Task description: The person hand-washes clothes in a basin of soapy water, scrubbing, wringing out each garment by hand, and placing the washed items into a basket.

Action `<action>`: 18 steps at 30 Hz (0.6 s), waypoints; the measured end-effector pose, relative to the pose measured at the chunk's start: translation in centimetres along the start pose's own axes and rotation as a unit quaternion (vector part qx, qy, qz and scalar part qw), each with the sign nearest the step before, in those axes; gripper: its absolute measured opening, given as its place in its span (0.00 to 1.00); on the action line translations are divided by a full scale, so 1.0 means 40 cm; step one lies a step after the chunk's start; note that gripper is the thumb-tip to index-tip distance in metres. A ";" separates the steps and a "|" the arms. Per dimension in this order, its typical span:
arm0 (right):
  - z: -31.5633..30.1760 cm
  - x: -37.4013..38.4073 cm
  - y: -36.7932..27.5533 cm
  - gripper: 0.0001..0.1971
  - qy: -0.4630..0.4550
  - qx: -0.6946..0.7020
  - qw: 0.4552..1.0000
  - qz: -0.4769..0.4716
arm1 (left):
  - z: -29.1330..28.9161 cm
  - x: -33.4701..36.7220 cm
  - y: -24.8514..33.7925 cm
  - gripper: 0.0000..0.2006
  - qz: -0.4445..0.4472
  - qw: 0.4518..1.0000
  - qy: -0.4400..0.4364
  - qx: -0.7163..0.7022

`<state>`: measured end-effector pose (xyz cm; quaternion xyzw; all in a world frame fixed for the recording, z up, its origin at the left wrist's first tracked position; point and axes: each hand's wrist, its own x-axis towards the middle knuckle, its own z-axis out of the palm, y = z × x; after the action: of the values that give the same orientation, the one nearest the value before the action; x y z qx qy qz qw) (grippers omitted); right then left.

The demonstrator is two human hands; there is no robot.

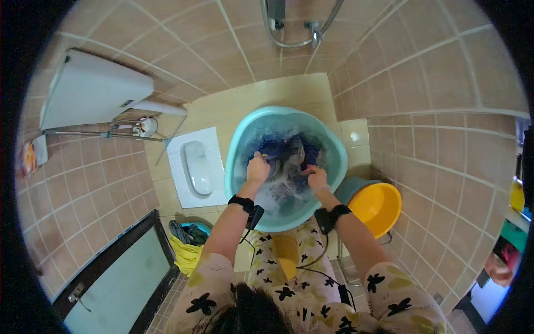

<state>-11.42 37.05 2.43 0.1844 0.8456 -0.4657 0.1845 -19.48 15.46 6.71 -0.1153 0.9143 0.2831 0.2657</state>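
A large turquoise tub (239,119) in front of me holds sudsy water (272,203) with wet clothes in it. Dark blue cloth (267,146) and a greyish garment (293,161) lie in the middle of the tub, partly under water. Over the left side of the clothes, my left hand (257,168) has its fingers closed on the dark blue cloth. My right hand (317,177) grips the clothes at the right, with its fingertips closed on a fold of dark cloth. Foam hides the lower parts of the clothes.
A white squat toilet (173,153) is set in the floor left of the tub. To the right stand a yellow basin (384,209) and a grey-blue bucket (353,189). Yellow cloth (186,253) and a dark plastic bag (189,232) lie near the door (119,289). Cables run from black wrist devices.
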 end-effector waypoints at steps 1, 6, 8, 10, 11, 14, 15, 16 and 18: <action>0.040 0.040 0.048 0.27 -0.025 -0.117 0.993 0.008 | 0.051 0.038 -0.019 0.24 -0.013 0.999 -0.043 -0.014; 0.221 0.142 0.054 0.32 -0.235 -0.127 0.950 0.159 | 0.267 0.118 -0.209 0.32 0.123 0.945 -0.054 0.299; 0.291 0.183 0.160 0.37 -0.254 -0.242 0.924 0.151 | 0.302 0.137 -0.191 0.28 0.119 0.913 -0.063 0.385; 0.267 0.228 0.443 0.33 -0.207 -0.292 0.931 0.076 | 0.395 0.183 -0.097 0.24 0.101 0.933 -0.121 0.323; 0.272 0.240 0.501 0.32 -0.197 -0.306 0.931 0.027 | 0.425 0.205 -0.107 0.22 0.077 0.938 -0.148 0.304; 0.357 0.288 0.407 0.27 -0.210 -0.119 0.970 0.036 | 0.367 0.266 -0.276 0.19 0.202 0.956 -0.163 0.140; 0.363 0.285 0.356 0.21 -0.330 -0.310 0.888 -0.081 | 0.322 0.268 -0.353 0.19 0.182 0.958 -0.159 0.156; 0.356 0.286 0.301 0.15 -0.393 -0.455 0.761 -0.243 | 0.266 0.264 -0.410 0.18 0.141 0.980 -0.132 0.042; 0.135 0.384 0.471 0.12 -0.344 -0.580 0.721 -0.161 | 0.324 0.295 -0.168 0.17 0.188 0.963 -0.133 -0.142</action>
<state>-14.81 43.97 -21.27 -0.2706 0.8455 0.0617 0.4562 -21.42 16.78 -11.93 0.0614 0.8263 0.4675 0.3081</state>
